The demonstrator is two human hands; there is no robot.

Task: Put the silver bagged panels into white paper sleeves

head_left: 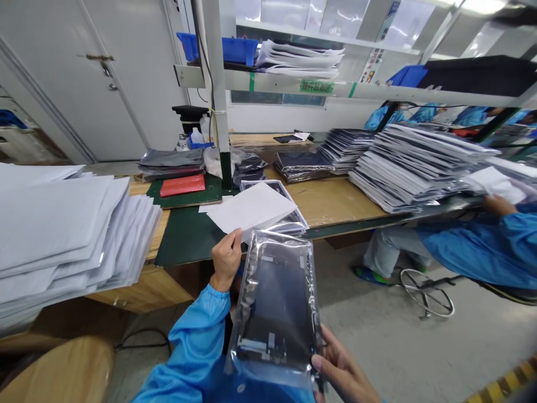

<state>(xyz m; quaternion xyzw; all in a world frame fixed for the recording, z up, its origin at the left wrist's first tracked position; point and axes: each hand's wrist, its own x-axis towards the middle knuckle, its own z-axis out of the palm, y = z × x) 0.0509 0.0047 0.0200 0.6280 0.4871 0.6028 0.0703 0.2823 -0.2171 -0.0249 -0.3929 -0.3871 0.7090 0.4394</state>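
My left hand (226,258) pinches the near corner of a white sheet of paper (251,208), which is lifted over the bench edge. My right hand (342,369) grips the bottom right corner of a clear shiny bag (277,305) holding a dark flat panel with small components. The bag stands tilted in front of me, between the two hands, its top edge close to my left hand. Both of my sleeves are blue. Under the sheet lies another bagged panel (289,221) on the green mat (188,235).
A thick pile of white sheets (62,229) sits at my left. Stacks of bagged panels (415,165) cover the bench's right side. A red flat item (182,184) lies on a mat. A seated person in blue (470,246) works at right, near a chair base (425,291).
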